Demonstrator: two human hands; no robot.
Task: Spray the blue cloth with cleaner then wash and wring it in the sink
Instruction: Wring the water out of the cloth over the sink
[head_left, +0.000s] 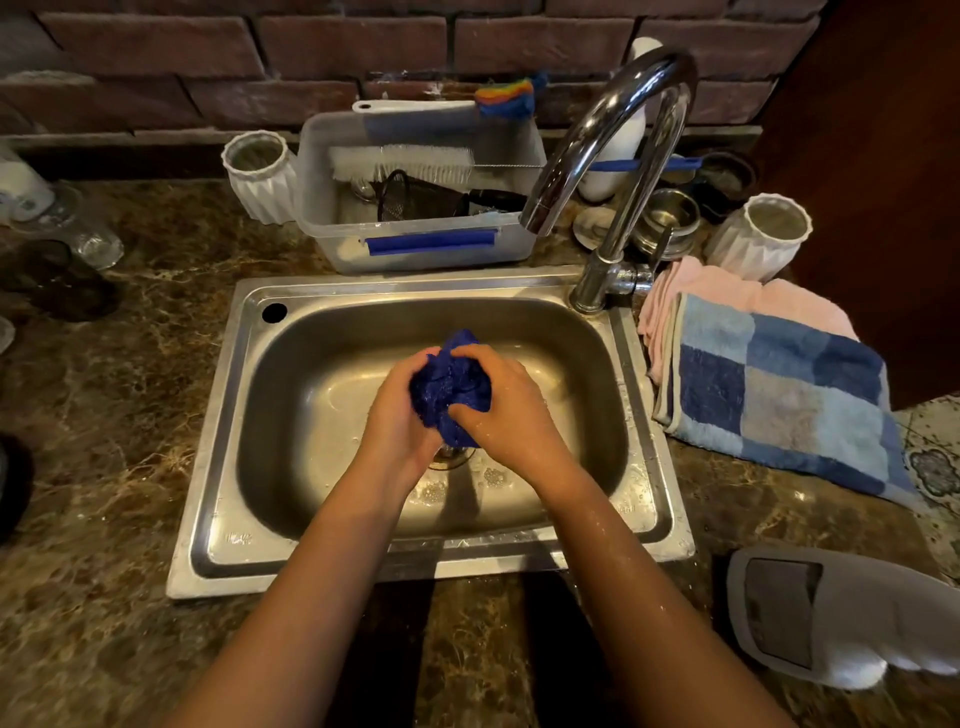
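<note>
A wet, dark blue cloth (451, 388) is bunched into a ball over the middle of the steel sink (270, 415). My left hand (399, 415) grips it from the left and my right hand (506, 410) clasps it from the right, both above the drain. A tail of the cloth hangs down between my palms. The curved chrome tap (608, 140) arches over the back right corner of the sink; no water runs from it. Foam patches lie on the sink floor near the drain.
A clear plastic tub (421, 244) with brushes stands behind the sink. White ribbed vases (260, 176) (761, 236) flank it. A blue checked towel (779, 395) over a pink one (727, 296) lies right of the sink. A grey device (810, 618) sits at the front right. Glasses (78, 228) stand at left.
</note>
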